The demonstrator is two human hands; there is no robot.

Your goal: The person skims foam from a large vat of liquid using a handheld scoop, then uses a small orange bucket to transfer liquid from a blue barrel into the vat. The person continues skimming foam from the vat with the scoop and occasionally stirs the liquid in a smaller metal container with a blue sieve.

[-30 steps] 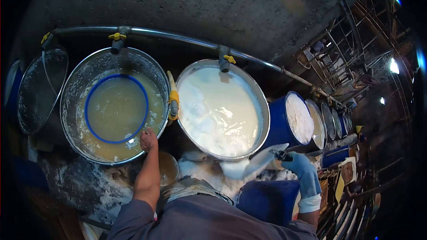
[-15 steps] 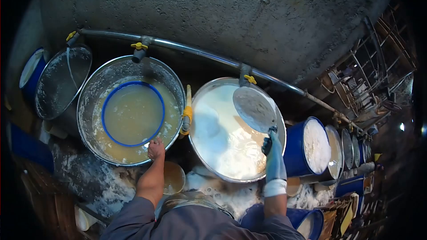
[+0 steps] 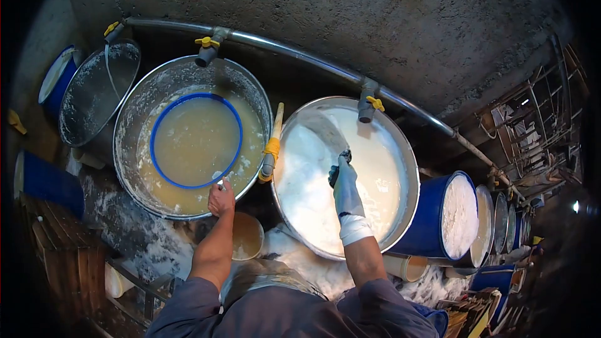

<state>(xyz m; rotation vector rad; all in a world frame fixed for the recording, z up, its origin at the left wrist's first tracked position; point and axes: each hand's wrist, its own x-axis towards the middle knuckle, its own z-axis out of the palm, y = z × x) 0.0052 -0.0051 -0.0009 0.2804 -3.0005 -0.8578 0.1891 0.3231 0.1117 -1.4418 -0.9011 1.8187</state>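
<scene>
My glove (image 3: 348, 195) is pale blue, dark-blotched at the fingers, its cuff (image 3: 355, 229) white. I see a bright blue ring (image 3: 194, 186) around murky tan liquid (image 3: 197, 141), white foam (image 3: 299, 194) streaking cream liquid (image 3: 383, 178), and yellow valve handles (image 3: 206, 42).

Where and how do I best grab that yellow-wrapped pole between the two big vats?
I'd take the yellow-wrapped pole by its bare, pale far end, reaching from above. It's slim and straight there, and the gap between the left vat and right vat looks roomier than near the wrap.
</scene>
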